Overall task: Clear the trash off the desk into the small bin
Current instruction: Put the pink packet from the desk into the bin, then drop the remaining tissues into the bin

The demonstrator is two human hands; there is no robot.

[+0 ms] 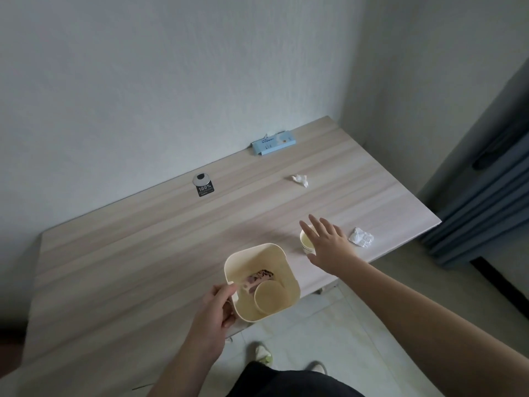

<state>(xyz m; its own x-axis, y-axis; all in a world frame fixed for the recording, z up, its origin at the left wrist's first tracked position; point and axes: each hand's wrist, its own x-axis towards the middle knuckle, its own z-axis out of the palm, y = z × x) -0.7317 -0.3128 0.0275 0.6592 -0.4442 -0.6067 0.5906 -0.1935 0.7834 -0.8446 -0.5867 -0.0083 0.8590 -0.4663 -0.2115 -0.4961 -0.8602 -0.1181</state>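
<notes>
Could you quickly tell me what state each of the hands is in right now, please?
Left hand: grips the rim of the small bin.
Right hand: open, fingers spread over the paper cup, holding nothing.

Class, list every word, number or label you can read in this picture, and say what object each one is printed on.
"100%": on the black tag by the round silver cap on the desk.
Smaller print beneath it: too blurred to read.
Blue tissue pack: dark print, too small to read.
Paper cup: a mark on its side, unreadable.
</notes>
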